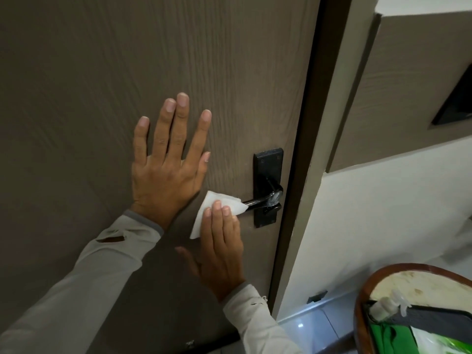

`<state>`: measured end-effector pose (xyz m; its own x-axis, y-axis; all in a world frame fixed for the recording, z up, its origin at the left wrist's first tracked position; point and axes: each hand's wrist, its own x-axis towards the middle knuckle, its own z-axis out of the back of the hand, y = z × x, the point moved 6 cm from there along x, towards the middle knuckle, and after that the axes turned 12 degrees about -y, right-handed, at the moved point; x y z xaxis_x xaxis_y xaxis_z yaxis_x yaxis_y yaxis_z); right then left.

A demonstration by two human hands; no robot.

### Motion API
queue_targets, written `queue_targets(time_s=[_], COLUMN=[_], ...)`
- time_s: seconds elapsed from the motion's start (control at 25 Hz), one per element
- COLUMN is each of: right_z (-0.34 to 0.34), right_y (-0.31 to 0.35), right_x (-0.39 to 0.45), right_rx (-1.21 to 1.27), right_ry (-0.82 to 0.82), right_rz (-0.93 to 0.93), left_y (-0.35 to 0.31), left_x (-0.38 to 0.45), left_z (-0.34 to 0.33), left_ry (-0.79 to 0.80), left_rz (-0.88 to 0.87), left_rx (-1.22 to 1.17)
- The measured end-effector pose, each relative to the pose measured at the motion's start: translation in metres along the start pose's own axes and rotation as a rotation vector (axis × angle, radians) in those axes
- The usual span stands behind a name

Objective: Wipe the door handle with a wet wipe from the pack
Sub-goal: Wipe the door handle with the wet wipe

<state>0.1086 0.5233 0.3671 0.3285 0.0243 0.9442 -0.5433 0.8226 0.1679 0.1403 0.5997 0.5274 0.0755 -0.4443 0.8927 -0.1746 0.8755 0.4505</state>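
Note:
A black lever door handle [265,199] on a black backplate [268,169] sits at the right edge of a brown wood-grain door [127,60]. My right hand [221,254] presses a white wet wipe [217,205] over the free left end of the lever, fingers flat on top of the wipe. My left hand [167,162] lies flat against the door with its fingers spread, just left of and above the handle, holding nothing. The green and white wipe pack [434,341] lies at the bottom right, partly cut off.
A dark door frame [306,149] and beige wall [357,213] run to the right of the handle. A round wooden-rimmed table [362,290] at the bottom right holds a white spray bottle [385,305], a dark item and a green cloth [388,338]. Glossy floor shows below.

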Motion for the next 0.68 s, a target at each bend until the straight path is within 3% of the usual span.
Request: queue_targets(time_s=[0.08, 0.24, 0.44, 0.56, 0.68], right_z=[0.009, 0.025, 0.012, 0.016, 0.016], right_y=[-0.028, -0.089, -0.046, -0.083, -0.059], right_x=[0.007, 0.024, 0.010, 0.024, 0.004], right_rx=[-0.070, -0.066, -0.023, 0.080, 0.067], right_ry=[-0.035, -0.120, -0.053, -0.156, -0.143], right_rz=[-0.019, -0.353, -0.142, -0.380, -0.313], left_y=[0.000, -0.002, 0.001, 0.002, 0.001], left_x=[-0.002, 0.000, 0.000, 0.001, -0.002], left_z=[0.000, -0.001, 0.002, 0.001, 0.000], left_ry=[-0.008, -0.009, 0.005, 0.009, -0.002], left_rz=[0.008, -0.002, 0.022, 0.015, 0.018], left_rx=[0.003, 0.003, 0.002, 0.007, 0.016])
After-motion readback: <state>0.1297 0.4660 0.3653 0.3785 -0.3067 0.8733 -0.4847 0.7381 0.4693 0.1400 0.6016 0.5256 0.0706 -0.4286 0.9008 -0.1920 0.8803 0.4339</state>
